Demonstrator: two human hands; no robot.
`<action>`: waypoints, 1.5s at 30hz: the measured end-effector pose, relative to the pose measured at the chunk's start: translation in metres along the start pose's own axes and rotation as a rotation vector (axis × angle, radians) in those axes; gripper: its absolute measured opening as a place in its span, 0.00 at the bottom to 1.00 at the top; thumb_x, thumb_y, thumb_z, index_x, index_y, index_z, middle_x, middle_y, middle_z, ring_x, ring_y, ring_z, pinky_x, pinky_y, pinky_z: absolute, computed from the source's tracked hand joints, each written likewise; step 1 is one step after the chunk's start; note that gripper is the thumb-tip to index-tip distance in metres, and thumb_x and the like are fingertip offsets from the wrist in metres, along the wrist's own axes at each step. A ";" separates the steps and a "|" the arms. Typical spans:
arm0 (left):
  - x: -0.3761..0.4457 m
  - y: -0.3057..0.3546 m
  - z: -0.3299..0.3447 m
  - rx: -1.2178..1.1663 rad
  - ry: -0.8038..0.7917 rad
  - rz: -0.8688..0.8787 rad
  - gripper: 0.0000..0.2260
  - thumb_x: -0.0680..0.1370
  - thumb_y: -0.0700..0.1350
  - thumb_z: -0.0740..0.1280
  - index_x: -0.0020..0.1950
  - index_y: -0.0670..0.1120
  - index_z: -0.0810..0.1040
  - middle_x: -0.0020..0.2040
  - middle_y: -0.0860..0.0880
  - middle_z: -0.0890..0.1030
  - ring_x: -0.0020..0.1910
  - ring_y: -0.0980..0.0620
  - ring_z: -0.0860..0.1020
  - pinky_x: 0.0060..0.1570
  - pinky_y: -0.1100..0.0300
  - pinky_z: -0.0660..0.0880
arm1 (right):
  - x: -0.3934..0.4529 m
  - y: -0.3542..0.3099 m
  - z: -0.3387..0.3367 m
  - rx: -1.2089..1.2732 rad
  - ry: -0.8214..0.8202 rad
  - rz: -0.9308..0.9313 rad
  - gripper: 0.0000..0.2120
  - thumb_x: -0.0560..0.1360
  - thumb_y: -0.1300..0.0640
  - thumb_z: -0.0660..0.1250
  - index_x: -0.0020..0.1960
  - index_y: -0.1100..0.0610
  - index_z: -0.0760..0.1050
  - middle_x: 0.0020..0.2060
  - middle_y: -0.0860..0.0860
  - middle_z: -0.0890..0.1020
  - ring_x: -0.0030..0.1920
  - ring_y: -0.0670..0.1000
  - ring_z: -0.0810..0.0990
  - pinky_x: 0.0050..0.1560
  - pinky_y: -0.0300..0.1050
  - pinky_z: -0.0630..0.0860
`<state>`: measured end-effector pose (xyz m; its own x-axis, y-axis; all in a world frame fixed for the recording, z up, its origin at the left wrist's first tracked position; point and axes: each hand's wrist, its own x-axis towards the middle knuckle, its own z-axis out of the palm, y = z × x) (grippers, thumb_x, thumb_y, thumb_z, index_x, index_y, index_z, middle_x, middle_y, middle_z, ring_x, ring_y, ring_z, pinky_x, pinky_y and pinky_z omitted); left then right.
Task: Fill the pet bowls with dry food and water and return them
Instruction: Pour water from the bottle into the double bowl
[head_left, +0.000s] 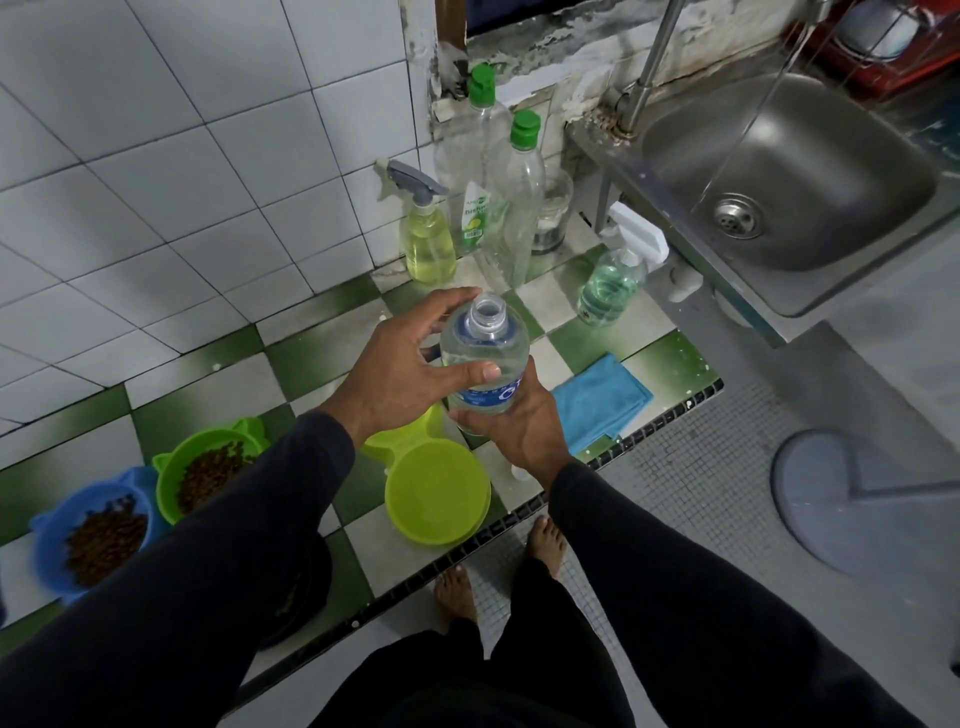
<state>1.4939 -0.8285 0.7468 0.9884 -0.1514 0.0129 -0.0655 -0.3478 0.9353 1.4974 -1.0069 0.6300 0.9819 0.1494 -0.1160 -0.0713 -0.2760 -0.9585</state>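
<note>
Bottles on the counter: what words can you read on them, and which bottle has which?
"Dishwa...", partly cut off, on the white and green label of the tall clear green-capped bottle.
A large white "C" on the blue label of the water bottle held in the left hand and right hand; the rest is hidden or blurred.
The small print on both labels is too small to read.
</note>
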 end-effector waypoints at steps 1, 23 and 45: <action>0.000 0.000 -0.001 0.001 0.000 0.002 0.34 0.70 0.61 0.80 0.73 0.58 0.73 0.67 0.60 0.80 0.67 0.55 0.78 0.62 0.48 0.81 | 0.000 -0.001 0.000 -0.017 0.006 0.000 0.40 0.58 0.39 0.85 0.61 0.30 0.65 0.56 0.39 0.83 0.56 0.41 0.83 0.54 0.45 0.82; -0.044 0.049 -0.006 -0.138 0.043 0.105 0.36 0.67 0.65 0.79 0.72 0.55 0.77 0.64 0.60 0.83 0.64 0.58 0.81 0.51 0.66 0.80 | -0.060 -0.058 -0.022 -0.146 0.072 -0.076 0.41 0.59 0.44 0.86 0.66 0.47 0.70 0.54 0.41 0.82 0.52 0.32 0.80 0.49 0.26 0.74; -0.197 0.090 0.119 -0.297 0.160 0.039 0.21 0.73 0.48 0.77 0.65 0.56 0.78 0.57 0.63 0.85 0.58 0.61 0.83 0.56 0.68 0.76 | -0.233 -0.029 -0.104 -0.315 -0.058 -0.084 0.37 0.56 0.36 0.83 0.57 0.38 0.67 0.46 0.32 0.80 0.47 0.29 0.79 0.44 0.23 0.73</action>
<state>1.2774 -0.9402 0.7860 0.9965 -0.0040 0.0840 -0.0841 -0.0560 0.9949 1.2894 -1.1326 0.7120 0.9698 0.2355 -0.0636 0.0760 -0.5392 -0.8388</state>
